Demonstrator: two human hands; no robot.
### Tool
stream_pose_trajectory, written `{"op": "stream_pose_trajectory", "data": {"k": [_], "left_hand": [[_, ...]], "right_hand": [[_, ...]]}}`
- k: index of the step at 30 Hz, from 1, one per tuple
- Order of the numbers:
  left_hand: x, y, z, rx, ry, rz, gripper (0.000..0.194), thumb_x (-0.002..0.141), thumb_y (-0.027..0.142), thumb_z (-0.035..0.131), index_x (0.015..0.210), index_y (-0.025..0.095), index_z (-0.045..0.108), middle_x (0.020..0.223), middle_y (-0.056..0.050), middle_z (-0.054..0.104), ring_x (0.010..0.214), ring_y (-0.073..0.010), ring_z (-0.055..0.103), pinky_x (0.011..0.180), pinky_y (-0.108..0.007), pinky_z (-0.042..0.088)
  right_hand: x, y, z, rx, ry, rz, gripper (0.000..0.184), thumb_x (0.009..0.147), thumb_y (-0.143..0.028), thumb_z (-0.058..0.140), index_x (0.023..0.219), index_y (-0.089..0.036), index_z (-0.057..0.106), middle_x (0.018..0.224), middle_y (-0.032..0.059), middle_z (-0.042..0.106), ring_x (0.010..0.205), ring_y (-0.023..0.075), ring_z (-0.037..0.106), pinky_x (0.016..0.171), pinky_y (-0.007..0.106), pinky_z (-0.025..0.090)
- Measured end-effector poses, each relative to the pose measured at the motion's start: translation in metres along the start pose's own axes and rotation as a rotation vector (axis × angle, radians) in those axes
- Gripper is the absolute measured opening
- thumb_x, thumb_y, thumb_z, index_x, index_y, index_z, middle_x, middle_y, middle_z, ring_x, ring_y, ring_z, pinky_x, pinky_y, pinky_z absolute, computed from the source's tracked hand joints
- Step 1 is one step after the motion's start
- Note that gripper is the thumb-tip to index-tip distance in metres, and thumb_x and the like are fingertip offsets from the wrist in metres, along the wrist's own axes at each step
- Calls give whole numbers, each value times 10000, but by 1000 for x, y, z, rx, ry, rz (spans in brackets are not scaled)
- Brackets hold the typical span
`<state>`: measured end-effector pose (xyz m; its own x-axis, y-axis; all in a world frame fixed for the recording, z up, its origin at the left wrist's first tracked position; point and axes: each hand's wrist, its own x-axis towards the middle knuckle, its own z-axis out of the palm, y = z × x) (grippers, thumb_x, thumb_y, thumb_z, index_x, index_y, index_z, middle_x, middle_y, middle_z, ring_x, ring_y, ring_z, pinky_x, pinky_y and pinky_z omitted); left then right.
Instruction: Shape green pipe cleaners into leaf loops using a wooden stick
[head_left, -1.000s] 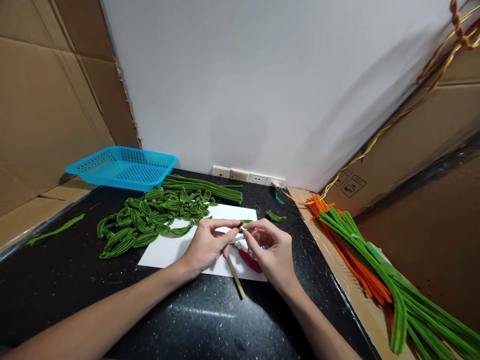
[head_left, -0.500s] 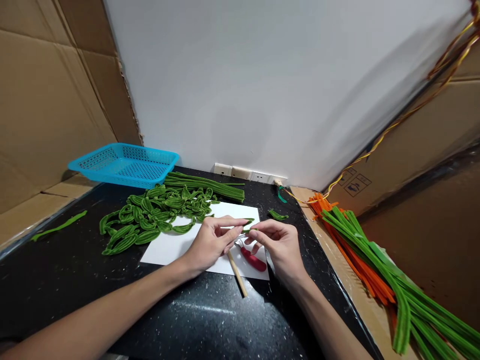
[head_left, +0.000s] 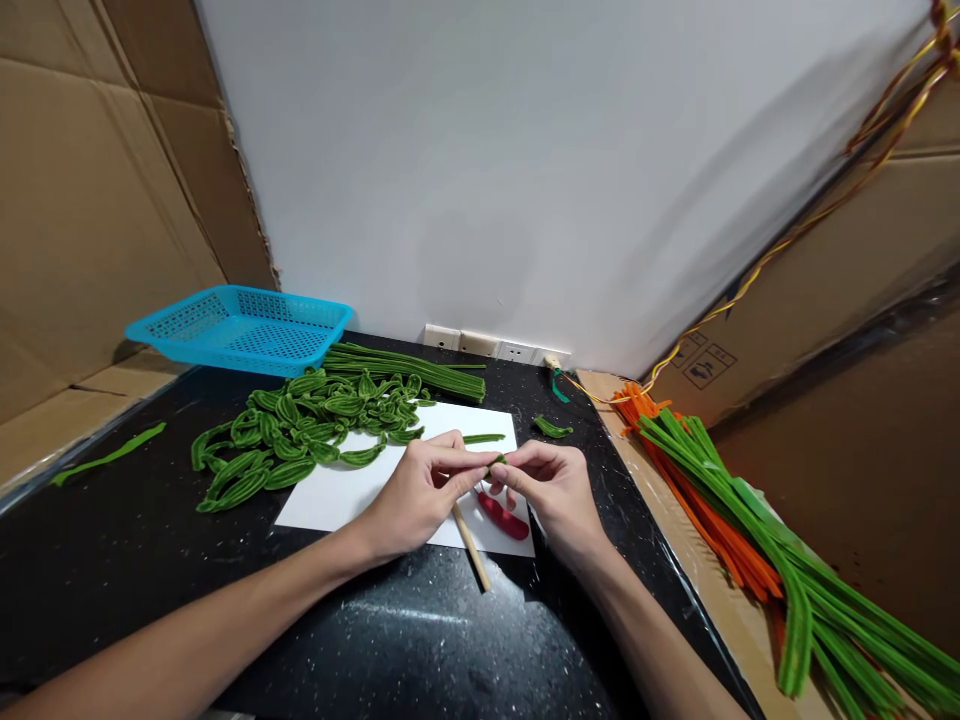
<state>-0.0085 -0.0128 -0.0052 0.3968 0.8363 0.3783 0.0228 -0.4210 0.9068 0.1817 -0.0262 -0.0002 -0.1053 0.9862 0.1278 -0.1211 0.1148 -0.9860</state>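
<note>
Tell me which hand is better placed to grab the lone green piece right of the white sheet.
Probably the right hand. The lone green piece lies on the black tabletop just beyond it; the left hand is farther away. Both pinch a small green bit, so the right should let go first.

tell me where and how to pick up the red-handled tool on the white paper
Probably best pinched across the middle of its red handle, coming down from the near side: the handle lies exposed on the white paper, while its other end is mostly hidden.
</note>
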Motion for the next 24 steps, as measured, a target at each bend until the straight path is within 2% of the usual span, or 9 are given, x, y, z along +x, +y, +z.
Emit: {"op": "stream_pose_trajectory", "data": {"k": [7, 13, 20, 24], "left_hand": [[-2, 6, 0, 104, 24, 108, 225, 957, 153, 665, 1074, 215, 847, 729, -13, 550, 679, -123, 495, 572, -229, 365], [-3, 1, -1, 75, 60, 178, 226, 929, 112, 680, 1050, 197, 851, 724, -19, 579, 644, -113, 505, 537, -218, 359], [-2, -1, -4, 159, 29, 298, 235, 956, 107, 637, 961, 179, 860, 723, -40, 601, 632, -119, 541, 550, -237, 387], [-1, 2, -8, 211, -15, 292, 238, 965, 131, 627, 964, 184, 859, 741, -50, 624, 644, -128, 563, 566, -245, 411]], "right_hand": [[-3, 0, 2, 31, 10, 5, 242, 699, -349, 941, 719, -167, 783, 633, 60, 761, 450, 128, 639, 460, 217, 507], [-4, 2, 3, 51, -1, -1, 225, 718, -354, 929, 729, -173, 796, 647, 66, 768, 470, 135, 644, 471, 226, 512], [-9, -1, 8, -73, 21, -25, 239, 761, -377, 896, 748, -166, 784, 621, 62, 750, 472, 143, 631, 472, 241, 492], [-10, -2, 7, -92, -41, -76, 214, 823, -360, 853, 770, -178, 753, 630, 36, 728, 486, 136, 617, 506, 255, 490]]}}
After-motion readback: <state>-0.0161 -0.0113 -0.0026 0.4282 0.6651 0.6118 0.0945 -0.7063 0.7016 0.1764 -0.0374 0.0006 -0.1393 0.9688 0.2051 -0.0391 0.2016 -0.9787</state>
